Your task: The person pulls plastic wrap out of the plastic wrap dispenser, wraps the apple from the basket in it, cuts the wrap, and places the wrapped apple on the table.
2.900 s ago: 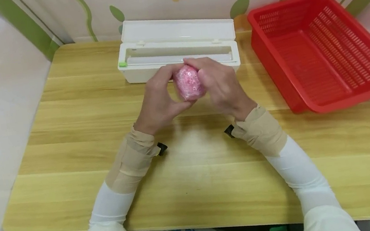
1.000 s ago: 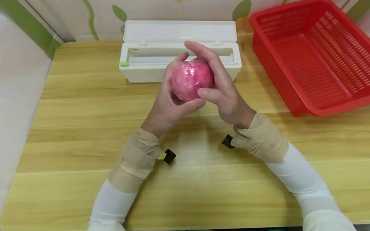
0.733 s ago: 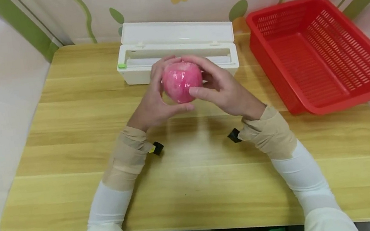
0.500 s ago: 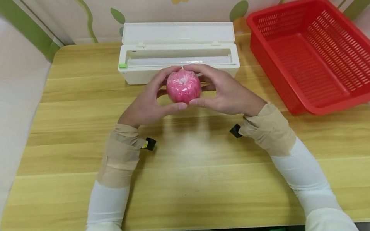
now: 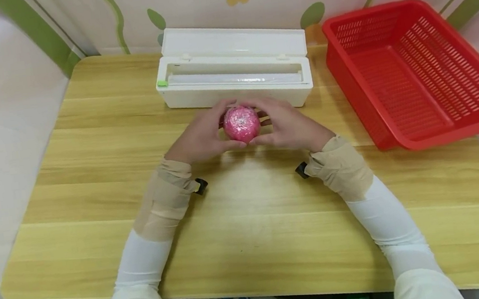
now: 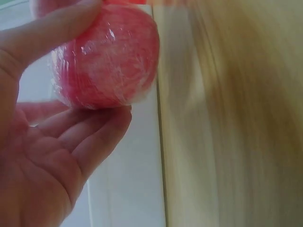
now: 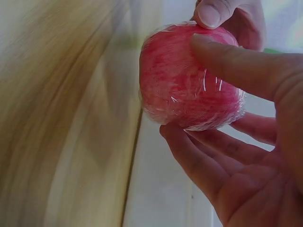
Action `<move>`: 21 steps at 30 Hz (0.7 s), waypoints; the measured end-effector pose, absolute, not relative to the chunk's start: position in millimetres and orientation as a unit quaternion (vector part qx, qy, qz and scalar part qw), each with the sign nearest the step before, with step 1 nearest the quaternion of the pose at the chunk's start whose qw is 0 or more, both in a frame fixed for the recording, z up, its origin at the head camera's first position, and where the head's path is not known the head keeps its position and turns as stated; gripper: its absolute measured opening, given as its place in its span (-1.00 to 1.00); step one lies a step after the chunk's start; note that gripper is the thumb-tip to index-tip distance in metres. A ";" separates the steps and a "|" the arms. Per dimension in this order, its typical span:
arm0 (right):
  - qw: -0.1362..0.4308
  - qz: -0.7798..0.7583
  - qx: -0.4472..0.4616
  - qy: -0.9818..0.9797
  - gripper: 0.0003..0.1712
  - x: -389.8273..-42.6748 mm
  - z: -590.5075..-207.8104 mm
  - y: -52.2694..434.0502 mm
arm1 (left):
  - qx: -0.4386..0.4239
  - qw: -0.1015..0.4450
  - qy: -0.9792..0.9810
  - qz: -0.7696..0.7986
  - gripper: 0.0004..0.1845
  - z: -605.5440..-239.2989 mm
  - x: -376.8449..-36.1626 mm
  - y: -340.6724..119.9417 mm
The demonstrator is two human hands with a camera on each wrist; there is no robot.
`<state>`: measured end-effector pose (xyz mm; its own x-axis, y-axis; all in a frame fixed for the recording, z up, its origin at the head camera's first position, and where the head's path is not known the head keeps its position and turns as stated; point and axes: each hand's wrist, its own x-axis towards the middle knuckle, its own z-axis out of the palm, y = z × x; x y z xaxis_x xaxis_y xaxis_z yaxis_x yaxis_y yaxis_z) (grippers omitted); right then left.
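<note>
A pink-red apple (image 5: 242,124) wrapped in clear, wrinkled cling film is held between both hands above the table, just in front of a white box. The left hand (image 5: 201,137) grips its left side, thumb on the near face and fingers behind and beneath. On the other side the right hand (image 5: 288,125) holds it the same way, and the thumbs nearly meet. In the left wrist view the film on the apple (image 6: 111,56) shines and bunches at one end. From the right wrist, the thumb presses the apple (image 7: 184,78) while fingertips support it below.
The white cling film dispenser (image 5: 232,91) stands at the back with its lid (image 5: 232,43) raised and a film roll (image 5: 234,77) inside. A red plastic basket (image 5: 360,88) sits at the right rear of the wooden table (image 5: 93,214). A patterned curtain hangs behind.
The hands have turned the apple about between them and brought it lower and nearer the person. The right hand, earlier moving over the film, now holds the apple's right side. Dispenser and basket have stayed put.
</note>
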<state>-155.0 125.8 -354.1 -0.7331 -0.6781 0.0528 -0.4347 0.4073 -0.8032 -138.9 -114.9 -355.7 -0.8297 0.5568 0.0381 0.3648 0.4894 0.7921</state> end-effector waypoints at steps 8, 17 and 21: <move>0.169 -0.417 -0.321 0.833 -0.11 -156.7 -358.2 124.4 | 0.281 0.118 0.881 0.362 -0.19 -357.2 -138.4 -107.4; 0.175 -0.401 -0.312 0.843 -0.06 -154.8 -362.3 124.8 | 0.271 0.133 0.885 0.354 -0.15 -357.0 -135.1 -107.3; 0.171 -0.387 -0.334 0.842 0.14 -154.9 -360.0 127.6 | 0.280 0.137 0.881 0.355 0.05 -355.9 -134.3 -110.6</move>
<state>-154.9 127.6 -360.0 -0.7188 -0.6946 -0.0294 -0.4298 0.4772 -0.7665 -134.3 -110.6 -355.9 -0.8060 0.5903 -0.0435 0.3951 0.5912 0.7031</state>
